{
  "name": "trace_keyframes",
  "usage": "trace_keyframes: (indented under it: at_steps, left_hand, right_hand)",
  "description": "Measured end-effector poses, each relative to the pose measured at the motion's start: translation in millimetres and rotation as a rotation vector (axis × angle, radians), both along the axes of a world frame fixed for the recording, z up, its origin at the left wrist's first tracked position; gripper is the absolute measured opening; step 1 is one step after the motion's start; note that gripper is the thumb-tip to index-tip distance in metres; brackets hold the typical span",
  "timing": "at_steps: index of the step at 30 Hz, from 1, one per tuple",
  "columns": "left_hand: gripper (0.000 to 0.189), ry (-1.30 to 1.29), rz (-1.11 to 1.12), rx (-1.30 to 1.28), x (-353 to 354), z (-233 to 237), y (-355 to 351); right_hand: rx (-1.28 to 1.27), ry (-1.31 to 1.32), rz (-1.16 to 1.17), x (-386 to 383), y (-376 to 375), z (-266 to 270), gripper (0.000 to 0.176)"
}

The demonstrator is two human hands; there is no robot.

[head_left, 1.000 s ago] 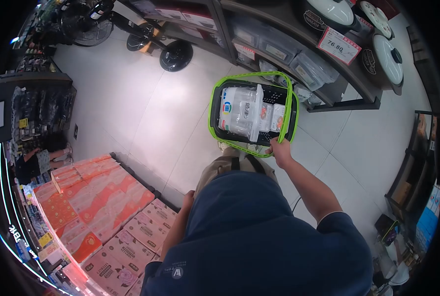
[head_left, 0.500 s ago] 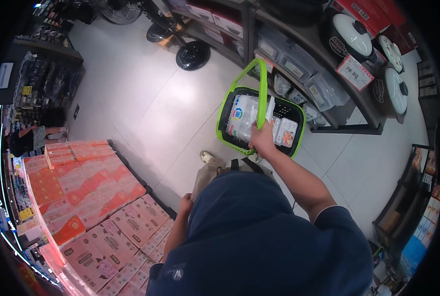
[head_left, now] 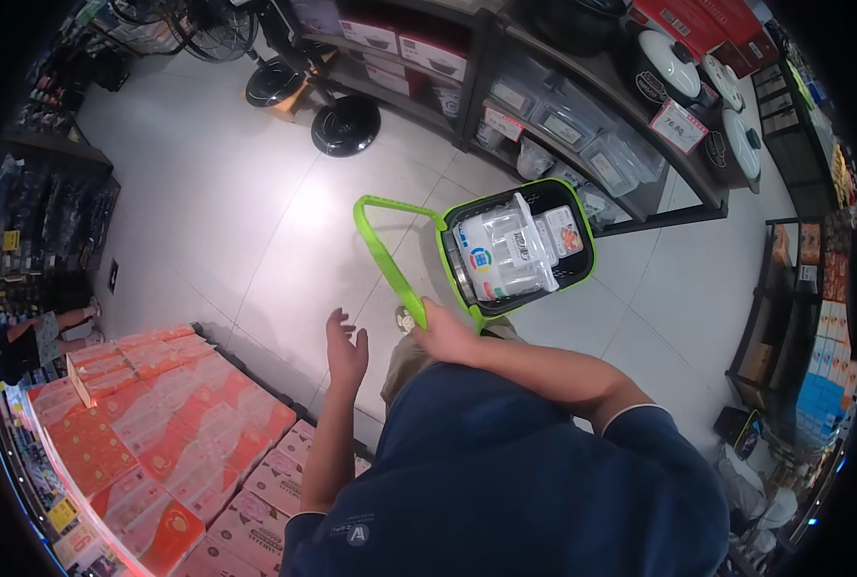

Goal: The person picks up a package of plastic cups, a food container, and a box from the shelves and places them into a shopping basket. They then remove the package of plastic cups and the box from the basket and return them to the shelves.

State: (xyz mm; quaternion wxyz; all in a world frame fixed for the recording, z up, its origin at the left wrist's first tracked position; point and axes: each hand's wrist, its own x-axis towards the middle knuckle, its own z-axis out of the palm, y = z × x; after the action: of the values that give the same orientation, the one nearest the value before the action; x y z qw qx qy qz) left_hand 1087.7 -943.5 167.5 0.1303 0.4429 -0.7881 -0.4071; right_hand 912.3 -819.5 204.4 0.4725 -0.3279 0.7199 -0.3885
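My right hand [head_left: 445, 334] is wrapped around the green handle of a shopping basket [head_left: 587, 274]. The basket is black inside with a bright green rim, and its handle leans over to the left. Inside lie a clear plastic pack with a white printed label [head_left: 505, 252] and a smaller white pack with a food picture [head_left: 565, 231]. To the left of the handle, my left hand [head_left: 345, 348] is raised with its fingers apart, holding nothing. It is close to the handle but not touching it.
Stacked pink and orange tissue packs [head_left: 174, 413] are at the left. A shelf [head_left: 630, 135] with plastic boxes and lidded pots [head_left: 669, 62] stands at the upper right. Round black fan bases [head_left: 346, 125] rest on the tiled floor. Another person [head_left: 39, 337] is at the far left.
The basket's handle has swung down to the left, with my right hand moving left on it. My left hand has risen from beside my body toward the handle, its fingers opening.
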Motion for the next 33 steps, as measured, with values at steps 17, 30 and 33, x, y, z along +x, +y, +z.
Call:
trace_keyframes:
  at_steps: [17, 30, 33]
  left_hand:
    - [0.012, -0.188, -1.369, -0.650, -83.5, 48.0, -127.3]
    - [0.010, -0.532, -1.088, -0.568, 3.4, 77.6, -67.6]
    - [0.010, -0.591, -0.875, -0.529, 35.8, 74.7, -23.5]
  right_hand:
    - [0.033, 0.169, 0.130, 66.4, 1.3, 18.3, 0.039]
    - [-0.088, 0.172, 0.411, 72.4, 42.8, 11.3, 0.029]
    - [-0.086, 0.170, 0.550, 69.9, 64.3, 17.7, 0.029]
